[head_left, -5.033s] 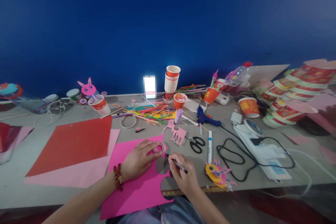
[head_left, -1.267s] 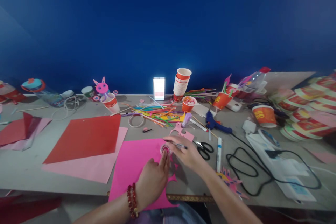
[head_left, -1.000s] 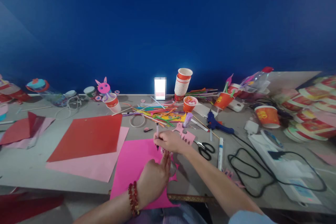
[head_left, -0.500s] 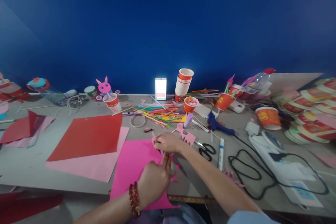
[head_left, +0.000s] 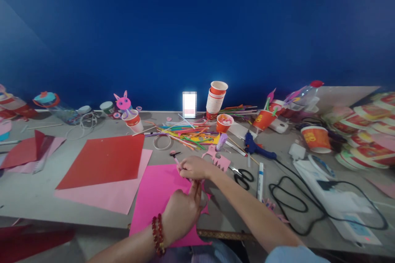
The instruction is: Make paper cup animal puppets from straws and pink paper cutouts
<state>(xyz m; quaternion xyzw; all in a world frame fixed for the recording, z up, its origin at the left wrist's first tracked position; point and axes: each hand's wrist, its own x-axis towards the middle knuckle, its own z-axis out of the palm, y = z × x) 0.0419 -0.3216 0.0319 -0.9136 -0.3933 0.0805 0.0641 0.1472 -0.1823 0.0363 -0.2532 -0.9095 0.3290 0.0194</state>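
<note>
A bright pink sheet [head_left: 154, 197] lies at the table's front edge, its right side cut into a jagged outline. My left hand [head_left: 182, 209], with a red bead bracelet at the wrist, rests on this sheet, fingers pressed together beside a pale object [head_left: 203, 199] mostly hidden under them. Just beyond, my right hand [head_left: 195, 168] is closed round a slim pink stick [head_left: 177, 161], its upper end leaning left. What the fingertips touch is hidden. Black-handled scissors [head_left: 243, 176] and a cut pale pink piece [head_left: 218, 160] lie to the right.
Red paper [head_left: 105, 160] overlaps pale pink paper at left. Colourful sticks [head_left: 185, 133] spread behind the hands. A blue glue gun [head_left: 257, 149], its black cable, a marker [head_left: 260, 181] and a power strip [head_left: 333, 205] occupy the right. Stacked cups [head_left: 215, 100] stand behind.
The pink stick's upper end has tipped a little left and down, and my right hand has shifted slightly left. My left hand stays in place.
</note>
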